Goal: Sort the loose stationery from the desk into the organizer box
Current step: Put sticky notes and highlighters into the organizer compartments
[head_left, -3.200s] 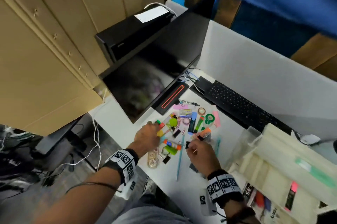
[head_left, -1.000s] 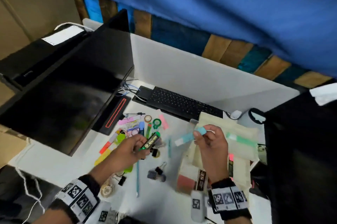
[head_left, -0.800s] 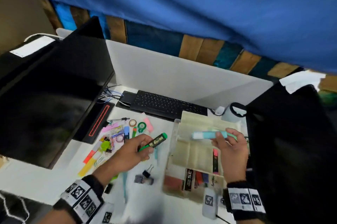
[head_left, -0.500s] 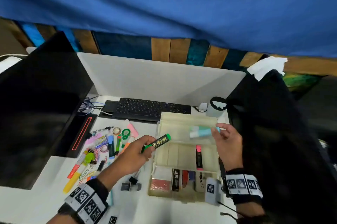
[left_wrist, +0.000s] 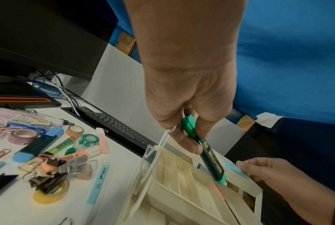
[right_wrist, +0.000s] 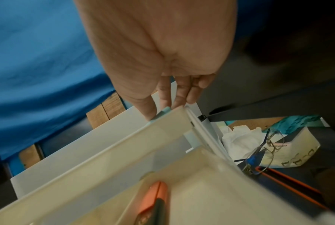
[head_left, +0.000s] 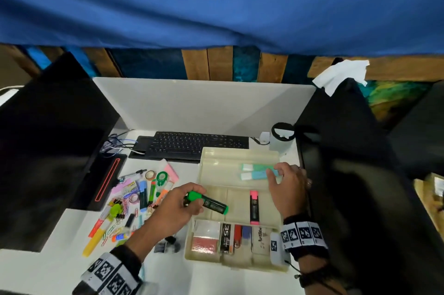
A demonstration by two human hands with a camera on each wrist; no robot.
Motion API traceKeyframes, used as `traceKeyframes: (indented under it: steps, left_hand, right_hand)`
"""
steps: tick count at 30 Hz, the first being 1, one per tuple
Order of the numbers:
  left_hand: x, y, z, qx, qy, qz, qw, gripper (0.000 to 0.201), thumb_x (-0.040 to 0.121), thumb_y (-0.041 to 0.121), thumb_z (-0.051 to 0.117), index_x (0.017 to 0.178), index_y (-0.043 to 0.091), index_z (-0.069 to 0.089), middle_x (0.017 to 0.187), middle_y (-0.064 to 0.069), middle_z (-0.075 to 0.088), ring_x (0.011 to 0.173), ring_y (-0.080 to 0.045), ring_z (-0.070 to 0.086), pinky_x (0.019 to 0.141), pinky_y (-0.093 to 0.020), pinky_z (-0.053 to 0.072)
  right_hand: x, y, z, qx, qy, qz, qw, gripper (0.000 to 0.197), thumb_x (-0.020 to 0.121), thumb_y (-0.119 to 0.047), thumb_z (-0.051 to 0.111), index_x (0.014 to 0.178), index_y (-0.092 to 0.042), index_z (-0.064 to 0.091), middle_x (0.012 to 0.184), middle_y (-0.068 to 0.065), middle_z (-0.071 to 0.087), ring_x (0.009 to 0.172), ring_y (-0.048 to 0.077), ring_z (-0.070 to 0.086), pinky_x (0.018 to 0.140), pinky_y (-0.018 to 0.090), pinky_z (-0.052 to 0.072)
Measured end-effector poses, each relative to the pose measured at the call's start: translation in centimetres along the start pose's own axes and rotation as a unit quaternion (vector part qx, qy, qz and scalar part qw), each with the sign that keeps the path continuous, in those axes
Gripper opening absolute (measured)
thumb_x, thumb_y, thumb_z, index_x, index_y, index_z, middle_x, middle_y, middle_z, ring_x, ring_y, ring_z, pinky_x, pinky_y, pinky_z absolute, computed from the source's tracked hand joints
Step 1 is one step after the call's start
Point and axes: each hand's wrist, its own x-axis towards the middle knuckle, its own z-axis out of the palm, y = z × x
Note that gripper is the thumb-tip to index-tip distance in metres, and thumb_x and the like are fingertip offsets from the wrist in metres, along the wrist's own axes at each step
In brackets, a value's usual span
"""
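Left hand (head_left: 177, 208) pinches green highlighter (head_left: 211, 204) by one end, over organizer box (head_left: 236, 201), 9 o'clock side. Light, rigid, smooth barrel (may roll); best held mid-barrel. Right hand (head_left: 288, 186) pinches pale blue highlighter (head_left: 254, 175), box's 12 o'clock compartment.

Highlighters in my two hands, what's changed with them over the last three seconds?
Both hands lifted off the desk pile toward the organizer box. The right hand carried the light blue highlighter into the far long compartment, beside the mint highlighter, and still pinches its end. The left hand brought the green highlighter over the middle compartments, still in its grip. The pink highlighter stayed put.
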Motion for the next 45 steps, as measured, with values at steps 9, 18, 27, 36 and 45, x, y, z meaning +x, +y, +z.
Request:
traceKeyframes:
  steps: [9,18,27,36,45]
  left_hand:
    - [0.7,0.4,1.5,-0.042,0.024,0.004,0.999,0.021,0.091,0.003,0.075,0.106,0.017,0.072,0.093,-0.015,0.074,0.083,-0.031,0.076,0.079,-0.037,0.063]
    - [1.7,0.9,4.7,-0.055,-0.032,0.004,0.998,0.029,0.093,0.008,0.074,0.117,0.02,0.066,0.095,-0.007,0.071,0.087,-0.028,0.077,0.086,-0.043,0.062]
    - [2.1,0.9,10.4,-0.104,-0.059,-0.014,0.993,0.032,0.096,0.002,0.068,0.12,0.02,0.059,0.086,-0.012,0.066,0.08,-0.025,0.076,0.08,-0.041,0.064]
    - [2.4,-0.2,9.7,0.004,-0.065,-0.038,0.997,0.036,0.094,0.016,0.071,0.128,0.025,0.06,0.105,0.003,0.075,0.092,-0.01,0.075,0.091,-0.039,0.061]
    - [0.6,-2.7,4.6,0.025,-0.059,-0.042,0.997,0.024,0.094,0.01,0.065,0.113,0.024,0.068,0.097,0.001,0.075,0.091,-0.016,0.074,0.088,-0.036,0.061]
  right_hand:
    - [-0.3,-0.8,0.8,0.038,-0.041,-0.02,0.998,0.015,0.078,-0.034,0.084,0.082,-0.031,0.069,0.099,-0.008,0.059,0.102,0.019,0.048,0.089,0.047,0.048]
    - [-4.0,-1.9,-3.0,0.266,-0.189,-0.079,0.942,0.014,0.09,-0.028,0.077,0.103,-0.025,0.073,0.085,-0.01,0.071,0.079,0.006,0.066,0.072,0.021,0.055]
    - [-8.0,2.6,-1.8,0.26,-0.309,-0.029,0.914,0.013,0.093,-0.023,0.07,0.104,-0.027,0.076,0.094,-0.012,0.077,0.088,0.006,0.072,0.079,0.029,0.057]
    - [-7.9,3.6,-0.9,0.172,-0.237,0.101,0.951,0.005,0.091,-0.019,0.074,0.096,-0.019,0.075,0.087,-0.008,0.074,0.078,0.004,0.07,0.067,0.026,0.055]
    - [-6.6,0.5,1.2,-0.02,-0.155,0.082,0.984,0.012,0.095,-0.031,0.067,0.086,-0.024,0.066,0.082,-0.011,0.066,0.077,0.012,0.064,0.064,0.023,0.05]
